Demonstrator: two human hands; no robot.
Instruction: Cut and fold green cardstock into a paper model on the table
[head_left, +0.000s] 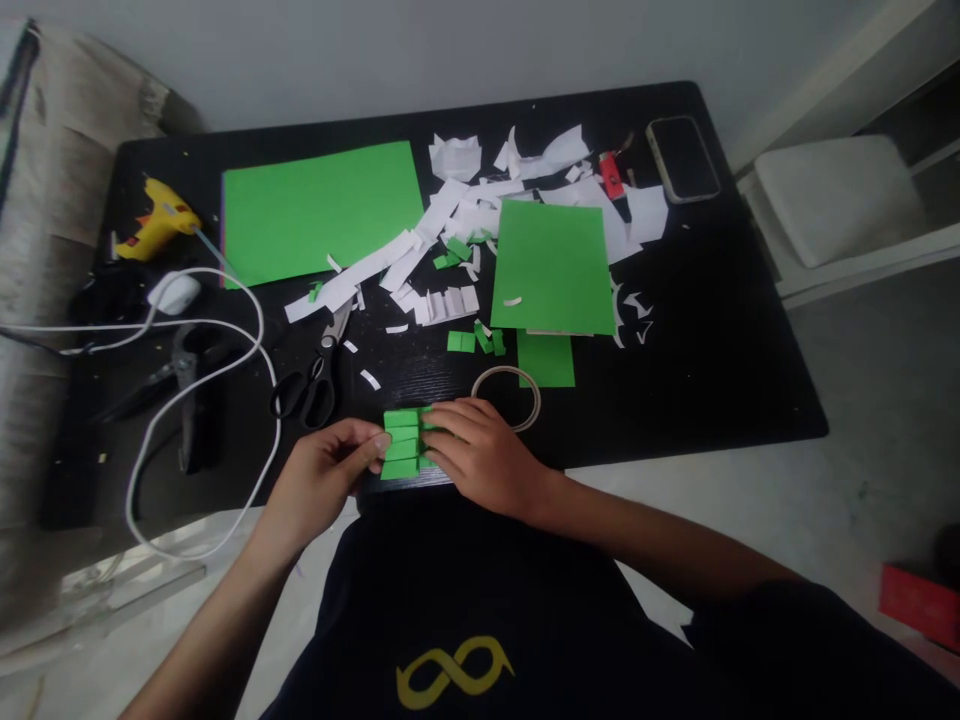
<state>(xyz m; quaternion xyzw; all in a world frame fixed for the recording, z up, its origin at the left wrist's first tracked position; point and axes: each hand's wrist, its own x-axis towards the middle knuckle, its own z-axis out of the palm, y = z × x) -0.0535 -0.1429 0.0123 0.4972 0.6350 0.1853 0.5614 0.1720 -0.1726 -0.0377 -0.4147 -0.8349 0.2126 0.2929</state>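
Observation:
At the table's front edge lies a pleated strip of green paper (402,446), with several folds running across it. My left hand (330,465) pinches its left edge between thumb and forefinger. From the right, my right hand (480,445) lies over the strip's right part, fingers stretched out and pressing down on it; that part is mostly hidden. A beige ring (534,385), like a roll of tape, lies just beyond my right hand. Black-handled scissors (319,375) rest beyond my left hand.
Green sheets (322,210) (555,265), white paper scraps (465,215) and small green pieces (460,342) cover the table's middle. At left are a yellow glue gun (159,220), a white cable (262,335) and dark pliers-like tool (187,390). A phone (682,160) and red lighter-like object (611,176) lie at back right.

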